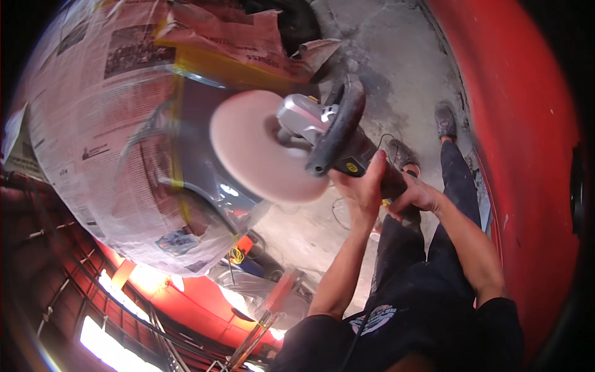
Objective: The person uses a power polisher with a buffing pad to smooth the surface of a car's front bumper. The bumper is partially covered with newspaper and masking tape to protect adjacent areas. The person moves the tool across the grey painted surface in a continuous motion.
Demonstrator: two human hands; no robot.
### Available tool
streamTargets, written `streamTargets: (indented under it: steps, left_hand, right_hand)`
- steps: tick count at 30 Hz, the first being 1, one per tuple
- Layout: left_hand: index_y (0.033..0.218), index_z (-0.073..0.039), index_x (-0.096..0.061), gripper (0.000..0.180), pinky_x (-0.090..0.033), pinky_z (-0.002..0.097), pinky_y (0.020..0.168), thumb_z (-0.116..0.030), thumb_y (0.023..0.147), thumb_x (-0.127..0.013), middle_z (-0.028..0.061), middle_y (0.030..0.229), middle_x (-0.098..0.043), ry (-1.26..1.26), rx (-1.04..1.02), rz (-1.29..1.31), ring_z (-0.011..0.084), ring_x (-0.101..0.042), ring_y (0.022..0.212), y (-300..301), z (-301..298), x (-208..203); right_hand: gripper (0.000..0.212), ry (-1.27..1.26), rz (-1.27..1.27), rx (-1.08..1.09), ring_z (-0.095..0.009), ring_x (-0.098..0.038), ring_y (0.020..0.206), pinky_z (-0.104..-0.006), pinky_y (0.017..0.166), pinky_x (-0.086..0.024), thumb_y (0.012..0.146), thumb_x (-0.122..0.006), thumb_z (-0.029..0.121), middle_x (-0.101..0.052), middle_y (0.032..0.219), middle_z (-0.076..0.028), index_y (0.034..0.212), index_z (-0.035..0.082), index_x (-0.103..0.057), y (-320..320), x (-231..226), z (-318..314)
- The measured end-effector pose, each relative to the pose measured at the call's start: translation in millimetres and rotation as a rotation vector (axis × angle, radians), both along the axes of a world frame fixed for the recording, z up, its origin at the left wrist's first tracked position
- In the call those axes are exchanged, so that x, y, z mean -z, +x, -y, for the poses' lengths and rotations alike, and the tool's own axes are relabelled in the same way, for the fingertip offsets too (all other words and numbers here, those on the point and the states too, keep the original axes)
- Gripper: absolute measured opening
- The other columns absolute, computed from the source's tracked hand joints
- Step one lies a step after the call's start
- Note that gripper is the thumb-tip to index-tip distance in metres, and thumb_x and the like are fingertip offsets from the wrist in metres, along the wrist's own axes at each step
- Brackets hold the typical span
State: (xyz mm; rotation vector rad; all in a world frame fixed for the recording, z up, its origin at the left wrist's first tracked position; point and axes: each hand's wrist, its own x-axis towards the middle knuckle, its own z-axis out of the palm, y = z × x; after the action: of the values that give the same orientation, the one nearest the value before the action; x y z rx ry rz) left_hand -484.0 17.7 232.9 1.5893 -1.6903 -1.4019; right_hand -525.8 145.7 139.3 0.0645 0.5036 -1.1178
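The polisher (304, 118) has its pad (251, 149) across the right edge of the grey panel (198, 124), contact unclear; the left hand (362, 186) grips its body and the right hand (418, 195) its rear, probably for steadiness. Tape (178, 124) and newspaper (93, 124) border the panel's left edge, apparently as masking, while floor (396, 56) gives room toward the red bodywork (520, 124).

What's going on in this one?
A person grips a rotary polisher in both bare hands, the left hand ahead on its body and the right hand nearer its rear. Its pale round pad is at a glossy grey panel, edged with yellow tape and newspaper. Whether the pad touches the panel is hard to tell.
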Motion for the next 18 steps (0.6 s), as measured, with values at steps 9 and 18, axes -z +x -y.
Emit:
streamTargets:
  steps: [9, 18]
  left_hand:
    - [0.149, 0.003, -0.029, 0.091, -0.046, 0.0364, 0.099, -0.015, 0.081, -0.086, 0.0162, 0.132, -0.051, -0.130, 0.170, -0.030, 0.0219, -0.055, 0.114, -19, 87, -70]
    - [0.139, 0.003, -0.045, 0.071, -0.049, 0.0328, 0.093, -0.010, 0.082, -0.085, 0.0118, 0.121, -0.060, -0.121, 0.048, -0.024, 0.0194, -0.061, 0.103, 2, 29, -9]
  right_hand:
    - [0.035, -0.168, -0.106, 0.063, -0.016, -0.061, 0.061, -0.0307, 0.058, -0.047, 0.067, -0.074, 0.013, -0.063, 0.073, -0.007, 0.098, -0.001, -0.065, -25, -70, 94]
    - [0.033, -0.115, -0.066, 0.024, -0.016, -0.062, 0.060, -0.0314, 0.057, -0.047, 0.067, -0.075, 0.010, -0.064, 0.074, -0.007, 0.096, -0.001, -0.065, -5, -6, 43]
